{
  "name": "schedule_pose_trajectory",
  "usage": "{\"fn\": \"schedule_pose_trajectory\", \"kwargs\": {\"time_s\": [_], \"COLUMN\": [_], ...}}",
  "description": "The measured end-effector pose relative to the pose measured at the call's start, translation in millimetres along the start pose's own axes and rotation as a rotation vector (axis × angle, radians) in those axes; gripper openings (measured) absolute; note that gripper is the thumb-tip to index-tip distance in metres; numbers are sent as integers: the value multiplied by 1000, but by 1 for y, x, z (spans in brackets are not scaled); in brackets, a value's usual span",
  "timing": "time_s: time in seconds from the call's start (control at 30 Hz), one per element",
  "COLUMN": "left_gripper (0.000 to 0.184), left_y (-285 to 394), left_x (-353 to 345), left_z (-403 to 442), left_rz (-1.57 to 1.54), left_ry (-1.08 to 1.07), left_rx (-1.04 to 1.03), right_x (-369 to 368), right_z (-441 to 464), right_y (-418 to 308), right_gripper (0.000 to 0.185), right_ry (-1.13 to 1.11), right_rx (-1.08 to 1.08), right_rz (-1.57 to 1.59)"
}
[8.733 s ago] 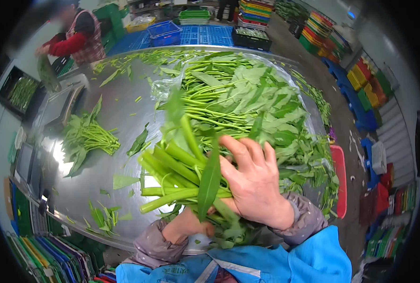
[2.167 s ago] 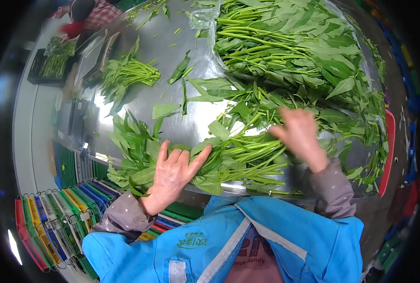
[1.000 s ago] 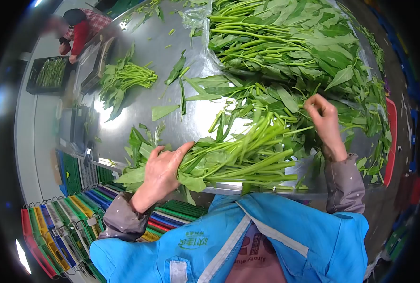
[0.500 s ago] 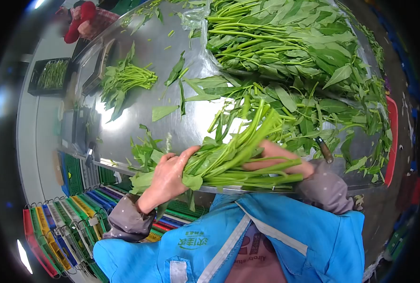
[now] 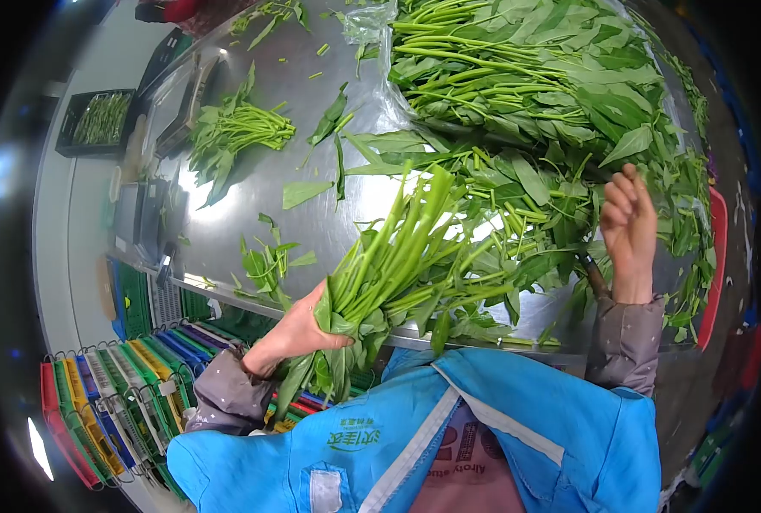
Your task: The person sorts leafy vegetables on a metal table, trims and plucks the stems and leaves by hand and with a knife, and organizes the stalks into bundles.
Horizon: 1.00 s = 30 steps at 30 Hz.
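My left hand (image 5: 303, 329) is wrapped round a bunch of leafy green stems (image 5: 389, 256) at the table's front edge, the cut ends pointing up and away, the leaves hanging below. My right hand (image 5: 630, 209) is raised over the right side, fingers curled, close to loose greens; whether it pinches anything is too small to tell. Below it lies a knife with a brown handle (image 5: 596, 275), partly under leaves. A large pile of greens (image 5: 517, 77) rests on clear plastic at the back right. A smaller bunch (image 5: 239, 130) lies at the left.
The metal table (image 5: 312, 231) carries scattered leaves. A black crate of greens (image 5: 100, 120) stands at the far left. Colourful crates (image 5: 106, 410) are stacked below the front left edge. A red tub (image 5: 716, 265) is at the right. A person's red sleeve (image 5: 171, 10) shows at top left.
My left hand has closed on the bunch and tilted its stems upward, clear of the loose greens. My right hand left the stems and moved up to the right. The co-worker has moved mostly out of view.
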State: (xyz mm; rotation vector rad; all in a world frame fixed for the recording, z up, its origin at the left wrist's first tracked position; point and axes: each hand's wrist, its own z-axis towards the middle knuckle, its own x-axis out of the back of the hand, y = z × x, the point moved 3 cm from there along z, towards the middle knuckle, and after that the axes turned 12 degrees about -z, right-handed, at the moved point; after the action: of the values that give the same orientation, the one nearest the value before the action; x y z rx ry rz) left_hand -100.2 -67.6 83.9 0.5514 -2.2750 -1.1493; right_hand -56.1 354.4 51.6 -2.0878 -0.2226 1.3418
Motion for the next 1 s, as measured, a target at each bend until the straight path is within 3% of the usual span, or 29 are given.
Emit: {"fn": "schedule_pose_trajectory", "kwargs": {"time_s": [0.07,0.13,0.17,0.2,0.23,0.27,0.37,0.47,0.53,0.67,0.73,0.8,0.9,0.97,1.0], "left_gripper": [77,77,77,76,76,75,74,72,73,71,71,70,65,63,62], "left_y": [-1,-5,-1,3,6,8,22,32,36,27,23,19,21,17,17], "left_x": [-2,-3,-4,-6,-7,-9,-13,-19,-18,-15,-13,-11,-7,-8,-9], "left_z": [1,4,6,8,9,10,10,7,10,12,8,7,6,12,15], "left_rz": [-142,-183,-206,-230,-230,-248,-329,-492,-467,-413,-443,-479,-449,-415,-386], "left_ry": [-18,-45,-73,-101,-103,-133,-158,-90,-118,-160,-126,-80,61,72,83], "left_rx": [34,77,69,60,60,80,102,129,164,159,164,172,172,118,68], "right_x": [-17,-32,-37,-55,-54,-60,-57,-54,-53,-30,-8,22,14,-3,-14], "right_z": [-21,-40,-47,-59,-66,-74,-60,-49,-45,-25,-14,2,-29,-53,-65], "right_y": [18,50,68,78,92,99,114,99,87,53,26,5,27,64,89], "right_gripper": [35,51,61,66,59,45,31,17,7,10,13,18,28,38,38], "right_ry": [-40,-245,-377,-528,-668,-775,-859,-897,-808,-540,-70,28,-94,-482,-508], "right_rx": [-104,-255,-211,85,388,600,647,529,81,-73,24,48,-289,-451,-626], "right_rz": [-730,-965,-1055,-1312,-1735,-1884,-1770,-1522,-1336,-1330,-1225,-1192,-1196,-1131,-1104]}}
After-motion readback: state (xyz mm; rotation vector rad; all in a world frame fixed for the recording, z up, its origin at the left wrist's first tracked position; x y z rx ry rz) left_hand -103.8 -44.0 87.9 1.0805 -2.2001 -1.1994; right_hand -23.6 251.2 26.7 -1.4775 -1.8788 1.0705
